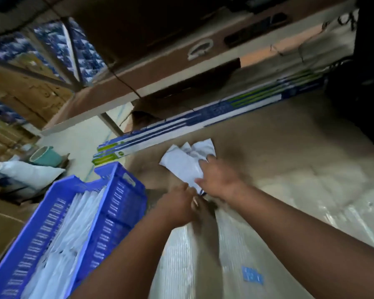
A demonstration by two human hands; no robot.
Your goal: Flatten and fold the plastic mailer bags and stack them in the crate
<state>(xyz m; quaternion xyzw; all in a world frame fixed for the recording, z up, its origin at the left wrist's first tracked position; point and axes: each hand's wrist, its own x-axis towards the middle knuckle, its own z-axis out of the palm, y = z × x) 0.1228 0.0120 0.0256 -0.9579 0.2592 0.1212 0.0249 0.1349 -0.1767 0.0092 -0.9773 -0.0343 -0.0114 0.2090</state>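
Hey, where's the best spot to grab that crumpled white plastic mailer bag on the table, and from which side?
Probably the flatter near end of the crumpled white plastic mailer bag, approached from the person's side. The far end is bunched into peaks, while the near end lies smoother under the right hand and beside the left hand.

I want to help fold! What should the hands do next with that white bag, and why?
Probably smooth it flat first. The white mailer bag lies crumpled on the work surface, its far end bunched up. The right hand rests on it and the left hand is at its near end. The blue crate beside them already holds bags.
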